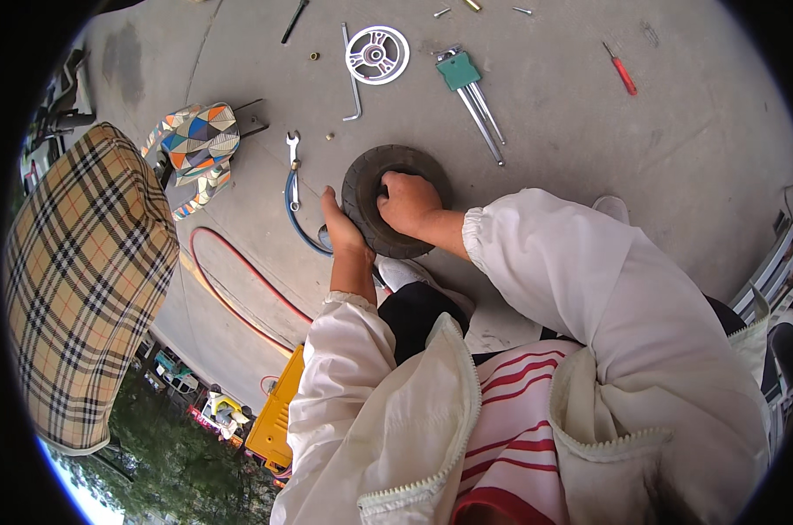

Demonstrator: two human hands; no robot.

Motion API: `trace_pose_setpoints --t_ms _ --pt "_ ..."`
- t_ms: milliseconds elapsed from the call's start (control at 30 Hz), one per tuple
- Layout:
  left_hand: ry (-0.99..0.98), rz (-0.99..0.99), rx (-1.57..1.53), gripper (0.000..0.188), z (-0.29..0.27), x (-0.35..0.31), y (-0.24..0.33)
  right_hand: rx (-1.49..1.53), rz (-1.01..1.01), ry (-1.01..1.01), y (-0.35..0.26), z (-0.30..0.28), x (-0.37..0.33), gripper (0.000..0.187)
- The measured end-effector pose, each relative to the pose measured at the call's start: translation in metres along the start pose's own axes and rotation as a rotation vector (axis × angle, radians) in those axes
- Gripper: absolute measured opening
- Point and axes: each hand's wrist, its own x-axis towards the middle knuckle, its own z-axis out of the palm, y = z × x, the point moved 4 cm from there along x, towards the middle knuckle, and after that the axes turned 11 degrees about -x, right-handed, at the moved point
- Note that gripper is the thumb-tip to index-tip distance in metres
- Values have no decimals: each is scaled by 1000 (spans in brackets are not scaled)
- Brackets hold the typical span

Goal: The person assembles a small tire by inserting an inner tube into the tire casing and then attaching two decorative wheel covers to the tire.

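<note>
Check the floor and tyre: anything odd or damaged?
One L-shaped key looks out of place: it lies loose at the silver wheel hub, apart from the green-holder key set. A dark patch marks the concrete, upper left; cause unclear. The tyre shows no visible damage.

Plaid cover [90, 289]: tan, black and white, far left
Patterned fabric [202, 140]: multicoloured triangles, beside the plaid
Yellow case [276, 418]: partly hidden
Trees [182, 464]: green, lower left

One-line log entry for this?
left hand: against side of tire | right hand: curled in its opening | ground: wheel hub, red screwdriver
</note>
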Motion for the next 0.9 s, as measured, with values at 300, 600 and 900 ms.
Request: trace_pose_setpoints --t_ms 300,600,900 --pt "-143 -43 -64 65 2 -10 -3 926 411 -424 17 -21 -9 29" --pt "-288 298 83 69 11 -28 -16 1072 219 -326 -7 -48 -22 54" --pt "-468 172 -30 71 26 -23 -4 250 -242 -110 0 -57 -19 64"
